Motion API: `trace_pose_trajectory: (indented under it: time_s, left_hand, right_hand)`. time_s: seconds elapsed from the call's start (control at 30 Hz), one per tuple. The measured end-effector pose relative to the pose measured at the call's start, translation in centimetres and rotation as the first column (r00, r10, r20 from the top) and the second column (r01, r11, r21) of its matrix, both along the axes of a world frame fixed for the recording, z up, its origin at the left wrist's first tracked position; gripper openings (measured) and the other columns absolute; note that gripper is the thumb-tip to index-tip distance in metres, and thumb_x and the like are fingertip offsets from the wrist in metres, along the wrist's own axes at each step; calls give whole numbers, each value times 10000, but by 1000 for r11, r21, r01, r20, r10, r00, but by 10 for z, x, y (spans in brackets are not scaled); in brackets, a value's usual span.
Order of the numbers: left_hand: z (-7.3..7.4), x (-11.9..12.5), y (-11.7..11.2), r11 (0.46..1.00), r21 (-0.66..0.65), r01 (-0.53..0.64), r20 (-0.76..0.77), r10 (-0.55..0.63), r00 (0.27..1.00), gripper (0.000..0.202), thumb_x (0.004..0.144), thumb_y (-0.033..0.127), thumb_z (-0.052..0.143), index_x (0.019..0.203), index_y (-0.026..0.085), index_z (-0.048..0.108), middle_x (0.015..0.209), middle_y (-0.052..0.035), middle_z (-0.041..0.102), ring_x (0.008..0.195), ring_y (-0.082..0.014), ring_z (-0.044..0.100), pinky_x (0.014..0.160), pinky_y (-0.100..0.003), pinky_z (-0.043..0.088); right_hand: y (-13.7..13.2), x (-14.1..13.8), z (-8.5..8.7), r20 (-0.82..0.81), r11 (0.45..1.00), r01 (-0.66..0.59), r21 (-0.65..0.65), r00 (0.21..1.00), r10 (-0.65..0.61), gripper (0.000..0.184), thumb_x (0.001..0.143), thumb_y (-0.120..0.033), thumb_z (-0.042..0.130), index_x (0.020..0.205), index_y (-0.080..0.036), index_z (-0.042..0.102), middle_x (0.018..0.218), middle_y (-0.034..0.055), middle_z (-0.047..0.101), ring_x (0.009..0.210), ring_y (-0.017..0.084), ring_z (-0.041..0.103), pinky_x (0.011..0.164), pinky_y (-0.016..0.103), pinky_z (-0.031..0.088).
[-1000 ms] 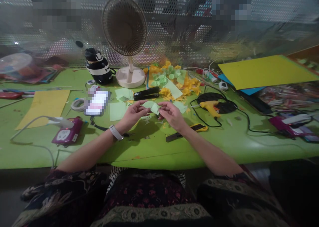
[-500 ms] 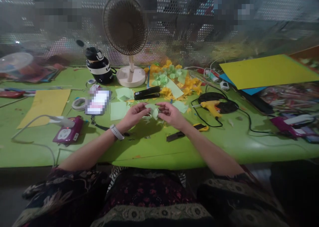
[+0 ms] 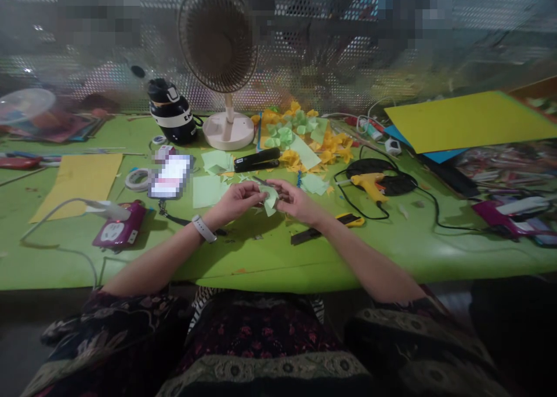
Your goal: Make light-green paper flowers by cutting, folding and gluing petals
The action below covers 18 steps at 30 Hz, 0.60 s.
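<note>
My left hand (image 3: 237, 200) and my right hand (image 3: 295, 200) meet over the green table (image 3: 261, 257), both pinching a small folded piece of light green paper (image 3: 270, 198) between their fingertips. A white watch sits on my left wrist. Loose light green paper squares (image 3: 208, 190) lie just left of my hands. A pile of yellow and green folded paper pieces (image 3: 300, 136) lies beyond them. A black stapler (image 3: 256, 160) rests right behind my hands.
A desk fan (image 3: 221, 66) and a black bottle (image 3: 170, 118) stand at the back. A yellow glue gun (image 3: 369, 185) with its cable lies to the right, yellow paper sheets (image 3: 78, 179) on both sides, a pink device (image 3: 118, 231) on the left, a phone (image 3: 170, 176) nearby.
My hands have lowered slightly towards the table, and the light green paper has been folded tighter and turned downward between my fingers.
</note>
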<state>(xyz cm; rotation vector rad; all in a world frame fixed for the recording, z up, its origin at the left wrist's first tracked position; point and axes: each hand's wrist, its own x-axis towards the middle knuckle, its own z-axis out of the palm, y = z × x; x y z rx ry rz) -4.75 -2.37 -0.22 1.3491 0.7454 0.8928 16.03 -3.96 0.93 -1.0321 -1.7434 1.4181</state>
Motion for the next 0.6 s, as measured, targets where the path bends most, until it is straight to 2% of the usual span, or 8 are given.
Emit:
trace_pose_trajectory:
  time_s: [0.13,0.3,0.43,0.6]
  left_hand:
    - [0,0,-1,999,35,0,-21,1,1000,327,773,446,789,846,142,692,783,-28,697,723,-124,651,734,-277,529]
    - [3,-3,-2,997,64,41,-24,-40,999,301,794,433,776,838,144,702,791,-40,710,724,-125,643,702,-264,497]
    - [4,-2,-4,998,20,56,-8,-56,998,296,755,398,819,846,143,698,822,-50,732,730,-132,657,690,-271,502]
    - [0,1,-5,1000,-28,-6,-1,6,1000,332,661,362,886,776,136,671,771,-47,731,696,-135,666,649,-267,504]
  right_hand:
    - [1,-2,-1,-108,995,16,-99,994,-27,413,829,-192,697,1236,-208,627,1179,73,692,1073,193,669,989,393,549]
    - [4,-3,-4,-171,979,34,-202,983,-69,292,783,-168,708,1075,-179,693,995,41,735,885,152,683,897,341,562]
    - [3,-4,-6,-185,972,36,-231,980,-80,240,773,-179,710,1012,-184,705,937,26,730,819,132,663,816,289,553]
    - [3,-6,-10,-167,976,21,-215,984,-58,234,759,-196,726,992,-183,705,917,19,720,810,133,647,776,278,540]
